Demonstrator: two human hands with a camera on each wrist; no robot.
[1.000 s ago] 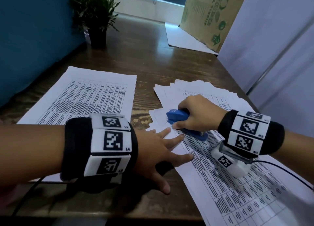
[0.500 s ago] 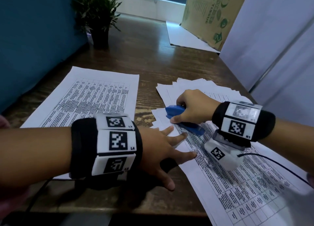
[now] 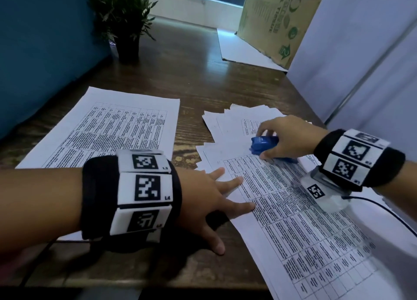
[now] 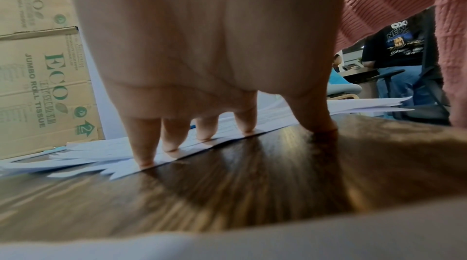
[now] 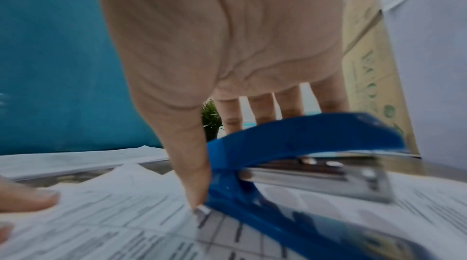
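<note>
The right hand [image 3: 291,139] grips the blue stapler [image 3: 264,144], with the thumb on its near side and the fingers curled over the far side. The stapler is on the pile of printed sheets [image 3: 293,220] at the right of the table [image 3: 198,92]. The left hand [image 3: 209,200] lies spread. Its fingertips [image 4: 145,156] press the edge of the top sheet, and the thumb is on the wood. Its wristband [image 3: 144,193] shows "L4". The box [image 4: 48,84] behind reads "ECO JUMBO ROLL TISSUE". The print on the sheets is too small to read.

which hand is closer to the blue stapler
Right. The right hand grips the stapler; the left hand presses flat on the edge of the papers, nearer the person than the stapler and not touching it.
</note>
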